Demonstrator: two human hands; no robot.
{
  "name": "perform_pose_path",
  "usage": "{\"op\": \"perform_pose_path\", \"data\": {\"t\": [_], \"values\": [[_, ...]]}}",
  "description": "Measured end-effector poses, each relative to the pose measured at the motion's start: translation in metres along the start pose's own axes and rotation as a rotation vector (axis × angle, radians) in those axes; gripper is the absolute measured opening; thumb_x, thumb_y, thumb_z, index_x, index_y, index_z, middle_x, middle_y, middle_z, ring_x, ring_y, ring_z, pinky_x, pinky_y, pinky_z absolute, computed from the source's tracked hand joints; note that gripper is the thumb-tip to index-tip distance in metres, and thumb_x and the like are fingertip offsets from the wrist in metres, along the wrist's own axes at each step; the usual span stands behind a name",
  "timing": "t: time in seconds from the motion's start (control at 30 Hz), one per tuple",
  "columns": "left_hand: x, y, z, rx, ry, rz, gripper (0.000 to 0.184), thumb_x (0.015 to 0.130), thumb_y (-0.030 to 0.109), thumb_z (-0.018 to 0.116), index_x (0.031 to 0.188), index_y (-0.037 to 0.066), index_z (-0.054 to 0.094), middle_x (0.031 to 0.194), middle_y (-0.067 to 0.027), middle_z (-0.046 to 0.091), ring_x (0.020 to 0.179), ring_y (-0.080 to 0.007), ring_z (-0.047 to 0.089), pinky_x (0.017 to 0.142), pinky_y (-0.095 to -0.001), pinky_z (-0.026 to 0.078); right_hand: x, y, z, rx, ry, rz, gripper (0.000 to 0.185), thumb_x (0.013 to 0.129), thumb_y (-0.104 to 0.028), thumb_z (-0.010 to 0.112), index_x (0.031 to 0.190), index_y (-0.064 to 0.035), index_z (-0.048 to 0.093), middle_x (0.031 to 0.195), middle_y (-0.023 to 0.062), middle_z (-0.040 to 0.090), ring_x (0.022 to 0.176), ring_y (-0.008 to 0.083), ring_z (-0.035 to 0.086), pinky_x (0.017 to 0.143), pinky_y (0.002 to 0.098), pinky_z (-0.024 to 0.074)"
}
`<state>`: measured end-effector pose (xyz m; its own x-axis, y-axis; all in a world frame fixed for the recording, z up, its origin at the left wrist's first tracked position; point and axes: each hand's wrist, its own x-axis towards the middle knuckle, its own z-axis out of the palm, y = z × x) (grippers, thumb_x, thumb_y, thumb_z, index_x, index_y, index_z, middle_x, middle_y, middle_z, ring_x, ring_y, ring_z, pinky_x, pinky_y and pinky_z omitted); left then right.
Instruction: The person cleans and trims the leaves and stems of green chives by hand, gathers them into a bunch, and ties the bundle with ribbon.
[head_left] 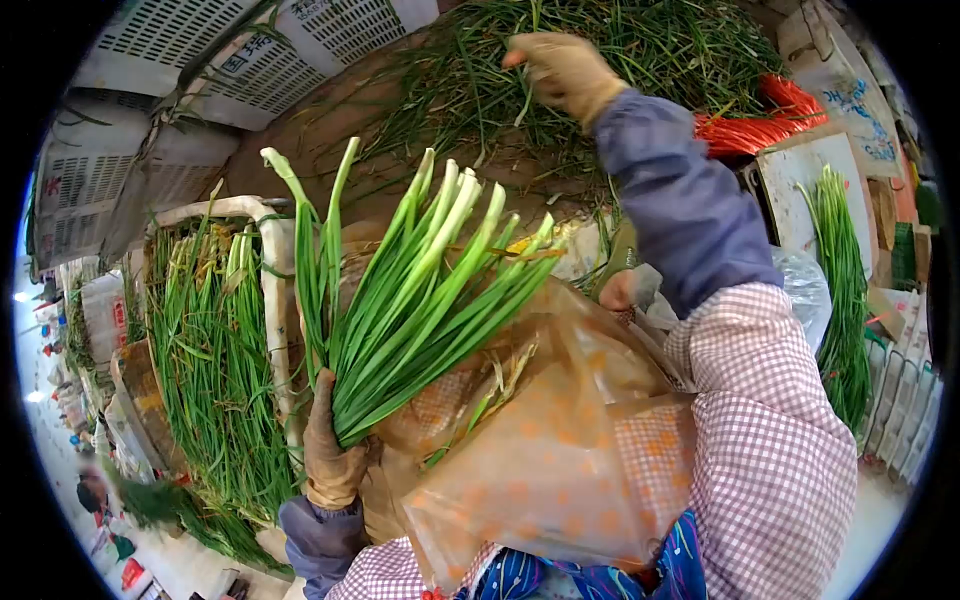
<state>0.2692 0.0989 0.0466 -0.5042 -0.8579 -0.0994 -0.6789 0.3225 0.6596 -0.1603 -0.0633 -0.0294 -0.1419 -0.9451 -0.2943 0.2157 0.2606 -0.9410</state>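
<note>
A bunch of garlic chives point(400, 300) stands fanned out in my left hand point(335, 455), pale stem ends up and leaves down. That hand wears a brown glove and is closed round the lower part of the leaves. My right hand point(565, 75), in a tan glove with one bare fingertip showing, is stretched out above a heap of loose green leaves point(450, 85). Its fingers look bent and slightly blurred; whether they grip a leaf is unclear. An orange-dotted plastic apron point(550, 450) covers my lap, with a few yellowed leaf scraps point(500, 390) on it.
To the left, more chives point(215, 360) lie beside a white tubular frame point(278, 320). White slatted crates point(120, 40) stand at the upper left. Red plastic strands point(770, 120) lie at the upper right, and another chive bunch point(843, 290) stands at the right.
</note>
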Motion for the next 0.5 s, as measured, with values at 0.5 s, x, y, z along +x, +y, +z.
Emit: {"op": "perform_pose_path", "data": {"t": [0.5], "values": [[-0.007, 0.018, 0.027, 0.131, 0.181, -0.05, 0.067, 0.077, 0.0, 0.058, 0.138, 0.005, 0.03, 0.125, -0.02, 0.048, 0.111, -0.0317, 0.049, 0.093, -0.0364, 0.039, -0.159, 0.036, 0.053, -0.709, -0.364, -0.401, 0.012, 0.077, -0.017, 0.063, 0.082, -0.0061, 0.063, 0.071, 0.0111, 0.061, 0.062, 0.0239, 0.06, 0.056, 0.0341, 0.0473]]}}
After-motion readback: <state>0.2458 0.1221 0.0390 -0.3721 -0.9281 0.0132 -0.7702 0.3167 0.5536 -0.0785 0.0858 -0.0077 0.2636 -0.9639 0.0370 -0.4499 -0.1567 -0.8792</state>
